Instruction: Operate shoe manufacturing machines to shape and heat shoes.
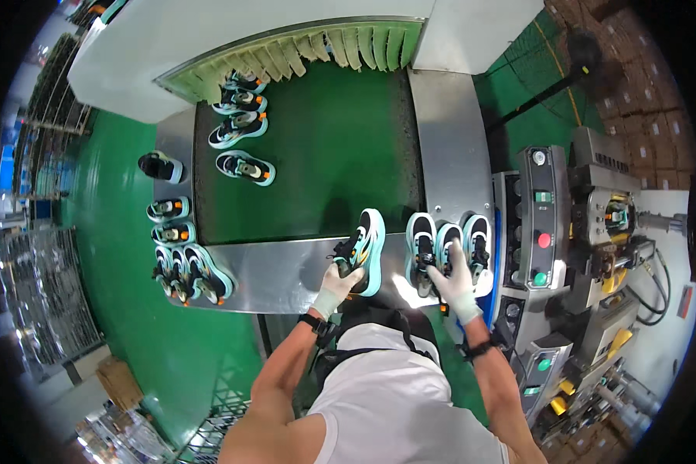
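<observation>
The shoe in hand (371, 246) sits at the centre of the frame, just right of the middle, over the steel tabletop (286, 267). Its toe points toward the top of the frame and its heel toward the bottom; it is tilted, so the pale mint side of the sole faces right. The left grip (336, 288), white-gloved, pinches it near the heel end, with fingers along the left side of the upper. The right grip (458, 290), gloved too, has its fingers apart over the middle shoe (445, 233) of a row of three at right of centre; whether it presses on that shoe or only covers it, I cannot tell.

The shoe should be light enough for one hand. The thick sole is probably springy but firm, the surest part to bear on; the dark upper looks like soft fabric that would dent under a hard squeeze. The heel and collar seem the best hold, stiffer than the toe and leaving the front clear. The smooth sole edge might slide a little against glove cloth, so a thumb over the collar would help. In the row, the right shoe (479, 246) stands close beside the middle one, so coming from above suits better than squeezing in from the side.
</observation>
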A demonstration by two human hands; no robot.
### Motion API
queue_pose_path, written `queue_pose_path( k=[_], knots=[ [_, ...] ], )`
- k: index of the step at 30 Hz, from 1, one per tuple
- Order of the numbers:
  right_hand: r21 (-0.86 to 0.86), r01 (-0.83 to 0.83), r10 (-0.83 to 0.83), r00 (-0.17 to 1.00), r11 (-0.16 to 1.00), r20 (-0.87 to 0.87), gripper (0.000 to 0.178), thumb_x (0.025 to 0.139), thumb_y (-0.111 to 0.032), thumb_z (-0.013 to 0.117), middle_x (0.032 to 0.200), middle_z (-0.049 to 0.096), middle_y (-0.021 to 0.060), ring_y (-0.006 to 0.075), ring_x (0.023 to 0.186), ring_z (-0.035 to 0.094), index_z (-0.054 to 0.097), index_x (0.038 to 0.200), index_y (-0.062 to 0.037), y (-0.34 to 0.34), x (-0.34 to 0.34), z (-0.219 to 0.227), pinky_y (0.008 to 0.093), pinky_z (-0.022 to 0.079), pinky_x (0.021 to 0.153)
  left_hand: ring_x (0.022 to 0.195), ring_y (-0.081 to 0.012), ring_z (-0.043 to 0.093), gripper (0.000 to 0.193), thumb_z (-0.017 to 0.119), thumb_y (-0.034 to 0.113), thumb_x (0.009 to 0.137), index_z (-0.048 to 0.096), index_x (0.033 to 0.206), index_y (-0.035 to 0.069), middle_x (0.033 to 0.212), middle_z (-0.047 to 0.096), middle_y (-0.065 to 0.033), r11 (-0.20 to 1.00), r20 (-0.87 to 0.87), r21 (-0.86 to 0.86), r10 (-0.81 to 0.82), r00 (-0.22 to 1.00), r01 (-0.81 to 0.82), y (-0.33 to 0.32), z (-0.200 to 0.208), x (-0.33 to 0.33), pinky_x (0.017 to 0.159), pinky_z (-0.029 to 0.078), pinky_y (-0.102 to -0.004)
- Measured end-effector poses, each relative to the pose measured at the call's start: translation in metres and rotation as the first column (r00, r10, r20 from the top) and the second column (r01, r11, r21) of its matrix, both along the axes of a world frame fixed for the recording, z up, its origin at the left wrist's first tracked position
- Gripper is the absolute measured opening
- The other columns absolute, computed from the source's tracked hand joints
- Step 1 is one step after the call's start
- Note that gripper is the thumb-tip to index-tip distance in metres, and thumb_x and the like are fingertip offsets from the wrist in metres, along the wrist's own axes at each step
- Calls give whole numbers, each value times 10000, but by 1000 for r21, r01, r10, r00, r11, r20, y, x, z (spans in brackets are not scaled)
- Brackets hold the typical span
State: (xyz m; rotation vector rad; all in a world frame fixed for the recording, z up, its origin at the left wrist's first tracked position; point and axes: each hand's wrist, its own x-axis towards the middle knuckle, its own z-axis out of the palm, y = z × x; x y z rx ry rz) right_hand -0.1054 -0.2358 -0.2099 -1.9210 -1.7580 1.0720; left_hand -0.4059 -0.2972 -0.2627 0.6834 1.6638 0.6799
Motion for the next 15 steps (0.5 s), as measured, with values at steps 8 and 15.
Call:
queue_pose_path(
  k=[8, 15],
  knots=[
    [-219, 480, -520, 833, 849, -190, 743, 761, -305, 823, 1112, 679, 219, 307, 1011, 672, 519, 1310, 93, 11, -64, -48, 379, 528, 901, 752, -157, 583, 362, 780, 262, 834, 599, 973, -20, 861, 645, -56, 945, -284, 146, -242, 928, 291, 53, 19, -66, 695, 511, -338],
    [-393, 722, -730, 223, 569, -646, 640, 803, -220, 802, 853, 664, 67, 62, 488, 533, 526, 1308, 61, -98, -20, 64, 223, 423, 453, 853, -230, 599, 408, 768, 228, 849, 564, 1071, -47, 948, 620, -126, 526, -281, 262, -761, 585, 809, 85, 68, 58, 775, 501, -379]
  ],
)
